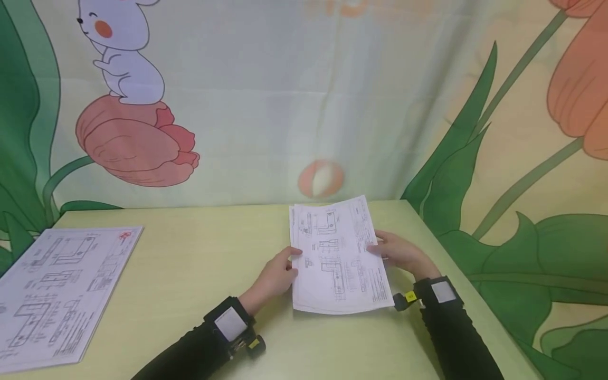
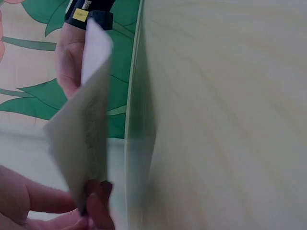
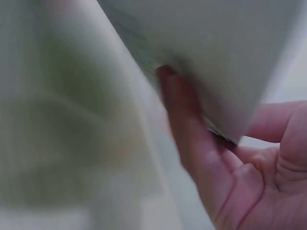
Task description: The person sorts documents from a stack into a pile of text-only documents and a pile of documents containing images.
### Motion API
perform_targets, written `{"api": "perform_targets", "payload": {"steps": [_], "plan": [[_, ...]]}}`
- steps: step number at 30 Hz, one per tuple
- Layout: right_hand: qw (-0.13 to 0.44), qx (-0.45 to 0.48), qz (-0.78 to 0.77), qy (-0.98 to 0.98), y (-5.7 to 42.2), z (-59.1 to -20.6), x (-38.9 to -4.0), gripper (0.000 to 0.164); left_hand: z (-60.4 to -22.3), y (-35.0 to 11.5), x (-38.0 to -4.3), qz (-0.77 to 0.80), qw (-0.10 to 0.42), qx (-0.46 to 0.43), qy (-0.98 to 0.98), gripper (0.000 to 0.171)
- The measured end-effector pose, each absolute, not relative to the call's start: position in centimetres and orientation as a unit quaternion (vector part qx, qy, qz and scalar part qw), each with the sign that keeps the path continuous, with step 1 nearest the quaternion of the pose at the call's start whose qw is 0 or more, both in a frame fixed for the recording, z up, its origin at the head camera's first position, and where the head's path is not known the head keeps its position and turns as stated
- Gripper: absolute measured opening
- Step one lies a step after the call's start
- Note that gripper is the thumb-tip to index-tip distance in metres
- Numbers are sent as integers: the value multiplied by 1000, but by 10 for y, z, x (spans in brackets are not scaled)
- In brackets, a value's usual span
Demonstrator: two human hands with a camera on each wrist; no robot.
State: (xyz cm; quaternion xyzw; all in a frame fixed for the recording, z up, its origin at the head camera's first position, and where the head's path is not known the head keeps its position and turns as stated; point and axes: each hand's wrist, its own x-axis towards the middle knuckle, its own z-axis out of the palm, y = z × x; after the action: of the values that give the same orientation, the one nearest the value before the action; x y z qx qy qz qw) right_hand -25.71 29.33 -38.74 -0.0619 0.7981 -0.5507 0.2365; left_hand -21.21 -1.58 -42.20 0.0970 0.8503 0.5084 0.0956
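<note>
Between both hands, a few sheets of paper (image 1: pixel 342 274) printed with technical drawings are raised over the table and tilted. The left hand (image 1: pixel 271 274) pinches their left edge, thumb on one face and fingers behind. At the opposite edge the right hand (image 1: pixel 402 252) grips them with its thumb on the printed face. The left wrist view catches the sheets (image 2: pixel 81 134) nearly edge-on, slightly bowed, with the left hand (image 2: pixel 43 201) at the near end. In the right wrist view, the right hand (image 3: pixel 249 177) has its fingers on both sides of the paper (image 3: pixel 216 48).
A thick stack of similar printed drawings (image 1: pixel 62 295), with a red mark in one corner, lies at the table's left side. The pale yellow table (image 1: pixel 199 248) ends at a cloth backdrop (image 1: pixel 266 116) with a cartoon animal and flowers. Both wrists wear black straps with small cameras.
</note>
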Motion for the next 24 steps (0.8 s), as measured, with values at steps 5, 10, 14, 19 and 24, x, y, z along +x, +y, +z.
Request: {"api": "perform_targets", "payload": {"steps": [5, 10, 14, 19, 24], "plan": [[234, -24, -477, 847, 295, -397, -259, 62, -424, -12, -211, 450, 95, 122, 880, 37], [212, -14, -435, 875, 297, -401, -259, 62, -418, -11, -208, 415, 76, 114, 900, 33], [196, -14, -413, 889, 295, -401, -258, 57, -414, -13, -205, 392, 72, 112, 910, 36], [178, -3, -382, 907, 292, -402, -257, 51, -418, -15, -205, 393, 82, 134, 906, 36], [164, 14, -359, 919, 287, -403, -257, 46, -418, -15, -203, 414, 92, 145, 894, 34]]}}
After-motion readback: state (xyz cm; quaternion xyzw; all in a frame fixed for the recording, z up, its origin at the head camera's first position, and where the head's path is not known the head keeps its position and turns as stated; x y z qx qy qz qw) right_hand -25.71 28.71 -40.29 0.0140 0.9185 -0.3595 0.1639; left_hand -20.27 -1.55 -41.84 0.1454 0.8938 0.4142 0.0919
